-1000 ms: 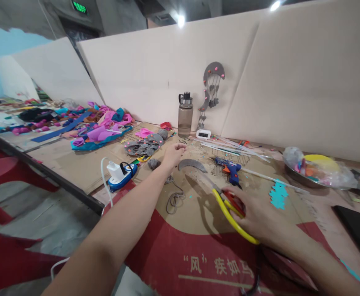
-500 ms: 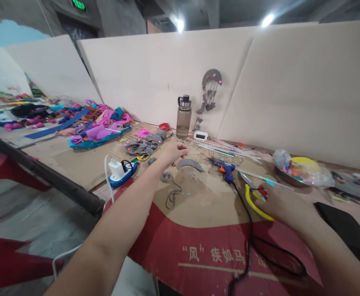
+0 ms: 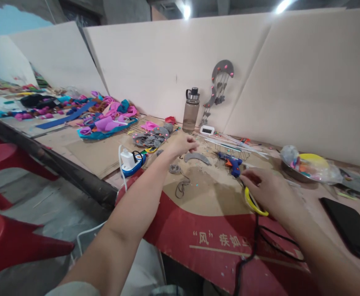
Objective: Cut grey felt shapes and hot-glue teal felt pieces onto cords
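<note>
**Scissors under the right palm, felt crescent just off the left fingertips**

The right grip (image 3: 264, 190) is closed over the yellow-handled scissors (image 3: 255, 204) on the bench (image 3: 204, 199), right of centre and fairly near. Only the yellow loop shows, at the near edge of the palm; the blades are hidden under the fingers. The scissors look rigid and light, with smooth plastic loops that could slide under a flat palm, so the sure hold is through the loops or around both handles, with the points kept away from the black cord (image 3: 254, 246) that runs just beneath them.

That cord leads to the blue glue gun (image 3: 233, 164), which lies just beyond the right fingertips, apart from them.

The left grip (image 3: 183, 144) reaches far across the bench, released, with the fingers loosely spread and nothing in them. The grey felt crescent (image 3: 197, 157) lies flat just to its right and slightly nearer, not touched. It looks thin, soft and nearly weightless. It would flop if lifted by one tip, so a pinch at the thick middle of the arc suits it best.

Left of the left hand lie a heap of grey felt pieces (image 3: 151, 139) and a power strip (image 3: 132, 161); a water bottle (image 3: 191, 110) stands at the far wall.
</note>
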`<state>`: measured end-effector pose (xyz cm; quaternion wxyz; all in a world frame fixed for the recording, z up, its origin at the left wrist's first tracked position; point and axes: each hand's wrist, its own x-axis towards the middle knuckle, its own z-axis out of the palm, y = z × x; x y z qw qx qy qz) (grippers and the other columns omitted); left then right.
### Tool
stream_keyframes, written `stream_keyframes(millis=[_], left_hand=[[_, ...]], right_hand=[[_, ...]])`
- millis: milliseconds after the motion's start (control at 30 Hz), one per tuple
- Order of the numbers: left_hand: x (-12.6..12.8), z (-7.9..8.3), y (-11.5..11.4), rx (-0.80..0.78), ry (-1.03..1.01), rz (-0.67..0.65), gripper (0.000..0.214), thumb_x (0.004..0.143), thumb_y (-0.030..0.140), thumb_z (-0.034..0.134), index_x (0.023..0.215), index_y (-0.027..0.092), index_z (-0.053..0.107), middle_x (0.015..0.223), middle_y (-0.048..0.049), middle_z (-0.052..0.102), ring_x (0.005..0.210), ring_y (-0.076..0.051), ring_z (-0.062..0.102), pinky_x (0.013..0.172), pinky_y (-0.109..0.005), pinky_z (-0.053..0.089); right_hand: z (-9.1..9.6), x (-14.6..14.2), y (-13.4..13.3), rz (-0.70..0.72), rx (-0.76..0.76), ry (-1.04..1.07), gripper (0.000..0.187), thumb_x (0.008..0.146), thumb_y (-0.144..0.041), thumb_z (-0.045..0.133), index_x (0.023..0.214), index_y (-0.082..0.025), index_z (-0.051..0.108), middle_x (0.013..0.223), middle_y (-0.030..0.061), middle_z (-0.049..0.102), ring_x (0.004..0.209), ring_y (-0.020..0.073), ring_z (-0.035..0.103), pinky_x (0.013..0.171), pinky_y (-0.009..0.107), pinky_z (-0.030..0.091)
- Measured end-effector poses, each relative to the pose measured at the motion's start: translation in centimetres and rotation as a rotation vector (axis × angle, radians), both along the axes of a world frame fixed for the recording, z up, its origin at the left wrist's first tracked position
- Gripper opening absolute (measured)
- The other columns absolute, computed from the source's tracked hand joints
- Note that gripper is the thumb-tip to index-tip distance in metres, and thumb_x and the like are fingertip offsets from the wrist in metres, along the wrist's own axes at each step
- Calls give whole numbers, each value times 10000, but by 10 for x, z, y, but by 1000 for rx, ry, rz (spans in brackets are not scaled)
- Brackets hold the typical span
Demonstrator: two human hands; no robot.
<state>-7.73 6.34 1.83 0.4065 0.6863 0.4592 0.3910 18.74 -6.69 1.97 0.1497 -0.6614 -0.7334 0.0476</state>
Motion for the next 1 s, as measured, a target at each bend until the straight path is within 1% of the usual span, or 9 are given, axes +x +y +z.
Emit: stream_keyframes(millis=[167, 233, 300, 400, 467, 633, 733, 833, 1000], left_hand=[[-6, 6, 3, 131, -403, 246, 166, 844, 244, 621, 748, 109, 609, 674, -13, 628, 508, -33, 495, 487, -165, 357], [-8, 6, 5, 129, -492, 254, 163, 844, 234, 617, 741, 110, 593, 648, 0, 603, 495, -27, 481, 463, -156, 328], [-9, 4, 6, 101, -531, 242, 161, 843, 219, 611, 726, 113, 580, 632, 8, 589, 487, -23, 469, 450, -149, 309], [-9, 2, 6, 31, -536, 199, 144, 848, 193, 597, 728, 115, 580, 637, 9, 589, 484, -20, 466, 444, -144, 296], [-7, 0, 6, -33, -511, 129, 125, 851, 199, 601, 761, 113, 599, 670, -4, 612, 502, -25, 496, 450, -143, 301], [7, -8, 3, -182, -385, -178, 272, 891, 371, 586, 841, 114, 659, 798, -72, 694, 631, -82, 620, 556, -177, 412], [18, -12, -6, -288, -308, -377, 421, 890, 508, 544, 840, 118, 694, 791, -101, 707, 670, -129, 643, 618, -230, 464], [25, -14, -17, -405, -164, -535, 553, 870, 637, 472, 821, 134, 696, 746, -105, 697, 601, -137, 611, 552, -234, 443], [24, -13, -21, -369, -93, -449, 501, 798, 655, 577, 814, 165, 681, 494, 33, 419, 402, -60, 307, 394, -192, 195]], right_hand=[[6, -76, -7, 379, 42, 237, 231, 909, -318, 484, 880, -198, 680, 889, 61, 673, 804, 177, 600, 753, 303, 460], [-2, -98, 2, 451, 35, 217, 215, 913, -256, 483, 880, -182, 682, 930, 69, 661, 856, 172, 592, 811, 312, 459], [-14, -112, 13, 512, 44, 143, 208, 885, -202, 526, 1021, -168, 681, 1065, 104, 637, 1001, 200, 563, 894, 342, 438], [-30, -118, 30, 617, 22, 46, 174, 815, -139, 585, 930, -188, 707, 1014, 100, 644, 1023, 228, 537, 939, 386, 404], [-32, -113, 37, 592, 0, 128, 135, 820, -155, 568, 814, -194, 697, 924, 77, 659, 946, 216, 559, 897, 379, 418], [-22, -86, 44, 280, -43, 732, 193, 789, -388, 624, 784, -199, 669, 764, 13, 654, 711, 156, 563, 729, 319, 455], [-23, -72, 45, 150, -43, 1040, 296, 710, -478, 703, 800, -196, 688, 799, 16, 671, 752, 153, 584, 740, 306, 466], [-28, -64, 44, 53, -72, 1282, 345, 623, -490, 782, 783, -199, 694, 822, 17, 685, 767, 142, 600, 725, 281, 477], [-26, -58, 42, 23, -160, 1581, 292, 577, -398, 831, 717, -203, 666, 787, 12, 682, 714, 123, 602, 641, 237, 486]])
